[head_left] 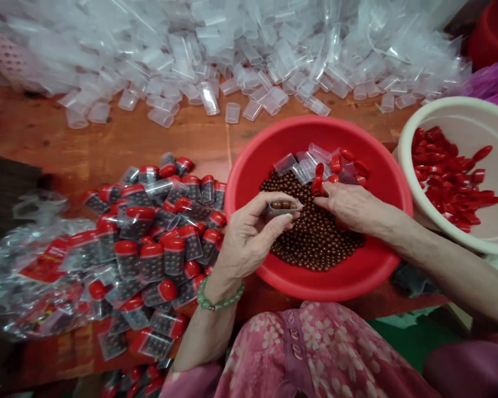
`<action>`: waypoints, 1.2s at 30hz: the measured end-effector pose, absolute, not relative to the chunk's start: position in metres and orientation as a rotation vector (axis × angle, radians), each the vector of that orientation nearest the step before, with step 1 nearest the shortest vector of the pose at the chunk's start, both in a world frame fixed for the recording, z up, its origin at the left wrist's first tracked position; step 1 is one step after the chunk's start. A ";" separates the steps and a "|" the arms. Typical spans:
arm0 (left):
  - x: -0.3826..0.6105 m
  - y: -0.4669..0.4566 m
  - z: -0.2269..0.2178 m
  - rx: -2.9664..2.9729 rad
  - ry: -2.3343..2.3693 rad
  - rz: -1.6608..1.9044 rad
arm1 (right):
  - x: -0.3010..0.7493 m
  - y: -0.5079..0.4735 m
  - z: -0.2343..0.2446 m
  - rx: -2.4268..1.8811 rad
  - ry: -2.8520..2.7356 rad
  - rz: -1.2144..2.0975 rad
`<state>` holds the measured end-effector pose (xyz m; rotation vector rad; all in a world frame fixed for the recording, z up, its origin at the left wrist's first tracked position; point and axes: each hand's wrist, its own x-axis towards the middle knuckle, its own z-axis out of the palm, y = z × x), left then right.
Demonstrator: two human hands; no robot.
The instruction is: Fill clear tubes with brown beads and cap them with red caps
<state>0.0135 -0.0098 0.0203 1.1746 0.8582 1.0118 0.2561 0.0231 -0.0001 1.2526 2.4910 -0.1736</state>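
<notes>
Over the red basin (243, 166), my left hand (249, 237) is closed around a small clear plastic container (283, 210). Its open mouth faces up and brown beads show inside. My right hand (352, 204) pinches a red flip-top cap (317, 179) at the fingertips, just right of the container and apart from it. Below both hands lies a heap of shiny brown beads (315, 251). Toward the basin's far side, empty clear containers (302, 168) and more red caps (359, 168) rest on the beads. The fingers of my right hand are partly hidden behind its back.
Filled containers with red caps (151, 260) are piled left of the basin, beside crinkled clear plastic bags (8, 276). Many empty clear containers (232, 113) spread along the back of the wooden table (103, 146). A white basin (409, 121) with red caps stands at right.
</notes>
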 end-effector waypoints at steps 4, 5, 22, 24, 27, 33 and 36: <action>0.013 -0.009 0.017 1.148 0.858 0.988 | 0.255 0.023 -0.007 1.121 2.620 -0.063; 0.012 -0.009 0.017 1.133 0.850 0.983 | 0.257 0.024 -0.006 1.101 2.665 -0.076; 0.012 -0.006 0.015 0.994 0.859 0.951 | 0.207 0.013 0.033 2.250 2.550 -2.540; 0.012 -0.006 0.014 0.963 0.847 0.970 | 0.210 0.010 0.031 2.293 2.614 -2.364; 0.013 -0.005 0.014 0.908 0.815 0.991 | 0.219 0.006 0.031 2.341 2.788 -1.856; 0.013 -0.004 0.012 1.018 0.856 0.993 | 0.220 0.002 0.046 1.892 2.994 -1.098; 0.013 -0.004 0.011 1.090 0.862 0.983 | 0.217 0.006 0.049 1.771 3.033 -1.047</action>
